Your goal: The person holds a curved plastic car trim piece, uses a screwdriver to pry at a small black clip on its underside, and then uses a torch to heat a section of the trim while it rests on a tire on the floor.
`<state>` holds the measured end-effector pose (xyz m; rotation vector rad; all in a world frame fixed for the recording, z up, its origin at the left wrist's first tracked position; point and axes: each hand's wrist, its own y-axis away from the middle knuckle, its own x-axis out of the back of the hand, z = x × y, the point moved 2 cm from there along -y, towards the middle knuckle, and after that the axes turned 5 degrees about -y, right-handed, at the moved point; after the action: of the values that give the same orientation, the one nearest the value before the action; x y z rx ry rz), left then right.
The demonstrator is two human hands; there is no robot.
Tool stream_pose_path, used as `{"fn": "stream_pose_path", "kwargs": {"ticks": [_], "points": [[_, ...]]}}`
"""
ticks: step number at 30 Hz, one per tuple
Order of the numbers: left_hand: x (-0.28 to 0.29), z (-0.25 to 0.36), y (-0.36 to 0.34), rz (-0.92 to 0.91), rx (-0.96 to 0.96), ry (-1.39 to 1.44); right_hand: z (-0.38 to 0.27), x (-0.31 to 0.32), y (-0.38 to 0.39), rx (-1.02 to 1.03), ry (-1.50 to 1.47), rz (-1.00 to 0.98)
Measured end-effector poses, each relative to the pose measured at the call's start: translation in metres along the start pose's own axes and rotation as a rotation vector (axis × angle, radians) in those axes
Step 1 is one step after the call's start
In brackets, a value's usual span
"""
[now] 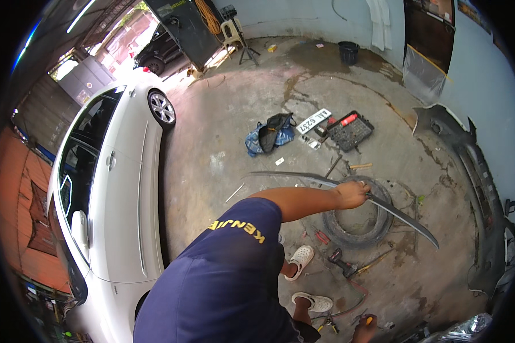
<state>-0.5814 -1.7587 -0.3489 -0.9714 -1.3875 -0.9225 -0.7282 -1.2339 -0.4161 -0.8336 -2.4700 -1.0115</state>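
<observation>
My left hand (353, 194) is closed round a long, thin, curved trim strip (407, 219), dark with a pale edge. Its narrow end reaches back past my forearm, and the wider end slants down over a tyre (357, 240) lying flat on the floor. At the lower edge my right hand (363, 331) is partly cut off, with a small yellow-handled tool (369, 321) in its fingers; the tool's kind does not show. My navy sleeve and shoulder fill the lower left. Between the tyre and my white clogs lie red-handled pliers (323, 236) and a cordless drill (342, 264).
A white car (120, 188) stands on the left. Beyond the tyre are a blue bag (272, 136), a licence plate (315, 121) and an open black tool case (349, 134). A detached dark bumper (469, 194) lies along the right wall. A black bucket (348, 54) is at the back.
</observation>
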Motion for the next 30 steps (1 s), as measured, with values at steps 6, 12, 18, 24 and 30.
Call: {"fn": "stream_pose_path", "kwargs": {"ticks": [6, 12, 18, 24, 30], "points": [[-0.075, 0.045, -0.068, -0.074, -0.155, -0.001, 0.041, -0.016, -0.045, -0.068, -0.106, -0.029], [-0.182, 0.054, -0.091, -0.041, -0.170, 0.035, 0.131, -0.100, -0.118, -0.031, -0.167, -0.012], [-0.227, 0.076, -0.111, -0.131, -0.139, 0.070, 0.102, -0.123, -0.153, -0.062, -0.195, -0.084], [-0.321, 0.085, -0.133, -0.081, -0.133, 0.288, 0.160, -0.165, -0.208, 0.144, -0.249, -0.025], [-0.412, 0.083, -0.149, 0.029, -0.235, 0.144, 0.241, -0.238, -0.283, 0.312, -0.064, -0.066]]}}
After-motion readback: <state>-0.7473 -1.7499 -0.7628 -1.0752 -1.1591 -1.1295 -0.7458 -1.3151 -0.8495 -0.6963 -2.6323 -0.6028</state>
